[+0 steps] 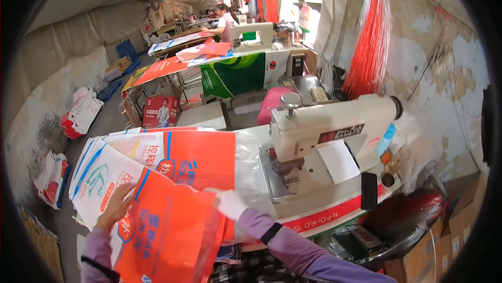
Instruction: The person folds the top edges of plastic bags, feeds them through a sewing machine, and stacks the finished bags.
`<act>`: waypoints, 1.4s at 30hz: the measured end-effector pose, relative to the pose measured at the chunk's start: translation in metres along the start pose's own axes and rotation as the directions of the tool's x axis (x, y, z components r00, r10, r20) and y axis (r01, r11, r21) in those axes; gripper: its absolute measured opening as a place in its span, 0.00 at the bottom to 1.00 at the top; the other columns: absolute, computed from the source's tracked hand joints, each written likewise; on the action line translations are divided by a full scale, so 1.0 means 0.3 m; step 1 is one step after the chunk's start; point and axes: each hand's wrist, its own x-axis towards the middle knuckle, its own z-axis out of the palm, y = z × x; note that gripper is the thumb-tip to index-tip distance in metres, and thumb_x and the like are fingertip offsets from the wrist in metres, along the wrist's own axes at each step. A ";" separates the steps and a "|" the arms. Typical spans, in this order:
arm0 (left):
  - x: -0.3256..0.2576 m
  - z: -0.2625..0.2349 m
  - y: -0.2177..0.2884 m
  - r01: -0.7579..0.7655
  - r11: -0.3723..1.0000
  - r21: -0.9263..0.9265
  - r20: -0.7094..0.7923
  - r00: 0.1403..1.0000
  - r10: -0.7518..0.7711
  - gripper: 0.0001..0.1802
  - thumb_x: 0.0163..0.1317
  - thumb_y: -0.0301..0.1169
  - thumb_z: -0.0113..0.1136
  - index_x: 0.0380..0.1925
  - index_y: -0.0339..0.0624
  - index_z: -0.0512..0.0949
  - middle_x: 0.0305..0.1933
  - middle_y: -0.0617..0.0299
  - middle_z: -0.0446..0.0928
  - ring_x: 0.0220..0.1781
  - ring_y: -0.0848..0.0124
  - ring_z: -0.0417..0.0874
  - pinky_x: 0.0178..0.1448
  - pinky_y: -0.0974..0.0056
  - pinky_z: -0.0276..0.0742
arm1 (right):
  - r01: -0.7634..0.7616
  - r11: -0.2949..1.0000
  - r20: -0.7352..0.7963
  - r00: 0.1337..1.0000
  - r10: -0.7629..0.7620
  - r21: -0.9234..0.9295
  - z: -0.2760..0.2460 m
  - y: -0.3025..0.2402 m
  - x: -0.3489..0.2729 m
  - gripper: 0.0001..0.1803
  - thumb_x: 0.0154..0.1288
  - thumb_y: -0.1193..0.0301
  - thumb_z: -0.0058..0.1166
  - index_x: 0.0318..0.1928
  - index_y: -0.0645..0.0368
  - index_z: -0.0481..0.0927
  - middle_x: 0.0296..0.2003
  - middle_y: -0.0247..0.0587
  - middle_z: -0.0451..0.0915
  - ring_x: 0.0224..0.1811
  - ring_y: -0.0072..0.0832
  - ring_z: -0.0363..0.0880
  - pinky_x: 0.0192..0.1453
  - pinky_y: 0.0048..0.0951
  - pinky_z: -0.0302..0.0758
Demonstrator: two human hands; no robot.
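From my feed I see two arms in soft lilac-purple long sleeves. The left sleeve (pixel 97 254) ends in a dark, narrow cuff band near the wrist, and the left hand (pixel 116 207) is bare. The right sleeve (pixel 293 249) is the same lilac knit, creased along the forearm, with a black band ringing it a little way up from the wrist. The right hand (pixel 230 204) wears a white glove. Below, I make out dark checked fabric.

two hands (pixel 116 204), one sewing machine (pixel 334 126), one bag stack (pixel 157 162)
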 end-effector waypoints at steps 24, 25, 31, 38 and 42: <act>-1.019 0.387 0.224 0.782 0.592 0.194 -0.395 0.615 -0.683 0.49 0.61 0.47 0.64 0.72 0.31 0.52 0.75 0.38 0.56 0.78 0.46 0.54 0.79 0.47 0.46 | -0.063 0.988 0.281 0.960 0.022 0.139 0.187 -0.050 -0.361 0.28 0.64 0.65 0.54 0.65 0.56 0.71 0.58 0.56 0.73 0.62 0.52 0.70 0.66 0.44 0.69; -1.186 0.431 0.282 0.793 0.609 -0.029 -0.381 0.555 -0.740 0.49 0.62 0.47 0.63 0.72 0.30 0.51 0.75 0.37 0.54 0.78 0.46 0.53 0.79 0.48 0.46 | 0.031 0.994 0.046 0.998 -0.036 0.100 0.158 -0.086 -0.362 0.30 0.63 0.63 0.55 0.65 0.58 0.71 0.55 0.56 0.75 0.58 0.51 0.72 0.64 0.43 0.70; -1.232 0.526 0.526 0.825 0.301 -0.478 -0.215 0.223 -0.951 0.20 0.71 0.41 0.56 0.32 0.32 0.77 0.28 0.48 0.79 0.27 0.62 0.78 0.31 0.54 0.66 | -0.062 0.851 -0.038 0.995 0.096 0.521 0.077 -0.152 -0.290 0.23 0.68 0.74 0.51 0.62 0.65 0.74 0.56 0.51 0.80 0.55 0.31 0.81 0.61 0.32 0.74; -1.377 0.078 0.673 -0.041 0.296 -0.954 -0.291 -0.087 -0.953 0.19 0.73 0.38 0.52 0.52 0.32 0.75 0.49 0.58 0.80 0.47 0.70 0.84 0.50 0.63 0.82 | 0.223 0.794 -0.008 0.964 -0.265 0.565 0.367 -0.531 -0.017 0.13 0.69 0.71 0.50 0.49 0.61 0.84 0.47 0.50 0.84 0.48 0.37 0.84 0.54 0.35 0.78; -1.584 0.127 0.768 0.266 0.240 -0.933 -0.301 -0.217 -0.929 0.19 0.74 0.37 0.52 0.54 0.30 0.75 0.48 0.59 0.81 0.47 0.72 0.82 0.50 0.65 0.79 | 0.397 0.908 0.265 0.869 -0.418 0.132 0.641 -0.653 -0.162 0.18 0.67 0.75 0.45 0.56 0.56 0.77 0.41 0.54 0.75 0.40 0.49 0.81 0.44 0.46 0.79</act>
